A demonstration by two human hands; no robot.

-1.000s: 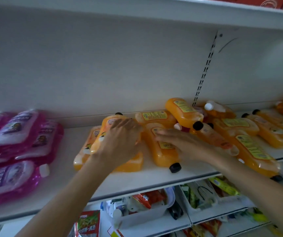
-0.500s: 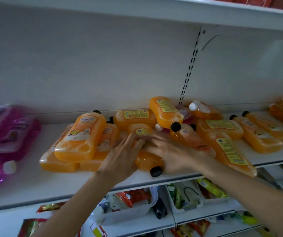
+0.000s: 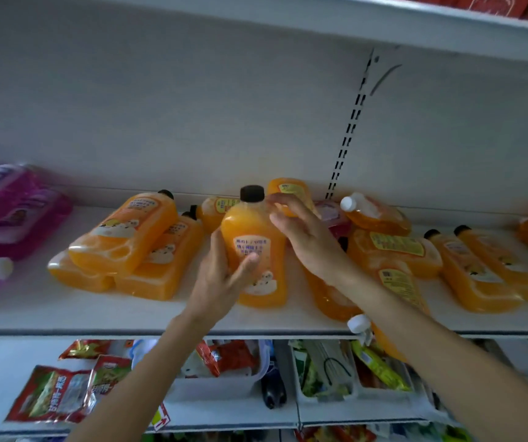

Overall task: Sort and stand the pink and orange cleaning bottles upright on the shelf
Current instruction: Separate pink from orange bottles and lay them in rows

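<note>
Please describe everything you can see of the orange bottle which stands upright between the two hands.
The orange bottle looks like flat-sided, see-through plastic full of orange liquid, with a round black cap on top and a pale printed label on its front. It stands upright on the white shelf. The left hand grips its lower left side, thumb across the front; the right hand touches its upper right side with nearly straight fingers.

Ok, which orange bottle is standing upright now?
The black-capped orange bottle in the middle, gripped by the left hand and touched by the right hand. Every other orange bottle lies flat or piled on the shelf.
</note>
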